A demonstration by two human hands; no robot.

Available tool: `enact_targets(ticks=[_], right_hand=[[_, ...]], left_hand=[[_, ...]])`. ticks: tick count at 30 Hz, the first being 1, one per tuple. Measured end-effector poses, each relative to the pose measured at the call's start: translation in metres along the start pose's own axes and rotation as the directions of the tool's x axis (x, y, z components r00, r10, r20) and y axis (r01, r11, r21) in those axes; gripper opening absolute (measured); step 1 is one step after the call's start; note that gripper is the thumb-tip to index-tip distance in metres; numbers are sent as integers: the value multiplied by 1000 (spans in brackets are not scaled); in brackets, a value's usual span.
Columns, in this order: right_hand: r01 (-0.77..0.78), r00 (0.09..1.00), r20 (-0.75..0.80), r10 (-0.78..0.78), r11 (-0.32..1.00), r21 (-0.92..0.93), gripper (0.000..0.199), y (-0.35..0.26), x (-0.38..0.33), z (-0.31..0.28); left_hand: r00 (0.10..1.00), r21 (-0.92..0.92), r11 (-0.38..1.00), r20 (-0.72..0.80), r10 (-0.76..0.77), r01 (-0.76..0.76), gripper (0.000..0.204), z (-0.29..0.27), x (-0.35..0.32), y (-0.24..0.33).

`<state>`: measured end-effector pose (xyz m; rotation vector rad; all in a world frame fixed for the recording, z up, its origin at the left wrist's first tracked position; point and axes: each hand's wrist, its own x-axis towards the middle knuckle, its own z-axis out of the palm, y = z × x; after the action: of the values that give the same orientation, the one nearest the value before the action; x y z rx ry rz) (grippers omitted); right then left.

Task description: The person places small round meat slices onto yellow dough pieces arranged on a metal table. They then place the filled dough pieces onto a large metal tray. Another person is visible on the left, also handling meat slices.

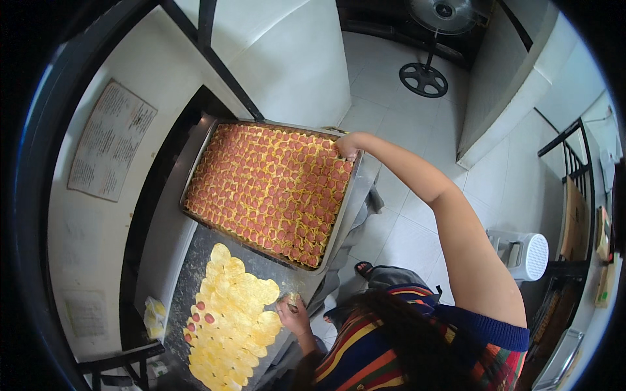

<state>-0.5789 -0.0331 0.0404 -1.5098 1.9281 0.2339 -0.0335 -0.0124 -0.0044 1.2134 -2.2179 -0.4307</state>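
A large metal tray (324, 268) is packed with rows of small yellow dough pieces and pink-red sausage slices (267, 189). At its far right corner, my right hand (349, 144) reaches over the rim with its fingers bent down against the filling; what they hold, if anything, is hidden. Nearer to me, thin yellow dough rounds (238, 319) lie overlapping on the floured counter, and several sausage slices rest on their left side. My left hand (295, 315) is beside the rounds at the counter's right edge, fingers curled; I cannot make out what is in them.
Grey cloth (373, 202) hangs along the counter's right edge. A yellow-and-white packet (154, 318) stands by the wall at left. A white stool (529, 255) is on the tiled floor at right, and a standing fan (443, 16) is at the back.
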Motion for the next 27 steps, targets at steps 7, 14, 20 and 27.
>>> enact_targets(ticks=[7, 14, 20, 27], right_hand=[[212, 977, 76, -199, 940, -268, 19, 14, 19, 4], [-53, 995, -75, 65, 988, 147, 22, 10, 7, 2], [324, 939, 42, -341, 839, -438, 16, 33, 25, 16], [203, 979, -6, -203, 979, 18, 15, 20, -16, 1]], left_hand=[[1000, -12, 1000, 9, -3, 3, 24, -2, 1, 5], [999, 18, 999, -10, 39, -39, 24, -4, 2, 9], [996, 10, 997, -35, 82, -81, 23, -6, 9, 14], [995, -57, 994, 42, -92, 95, 23, 0, -2, 4]])
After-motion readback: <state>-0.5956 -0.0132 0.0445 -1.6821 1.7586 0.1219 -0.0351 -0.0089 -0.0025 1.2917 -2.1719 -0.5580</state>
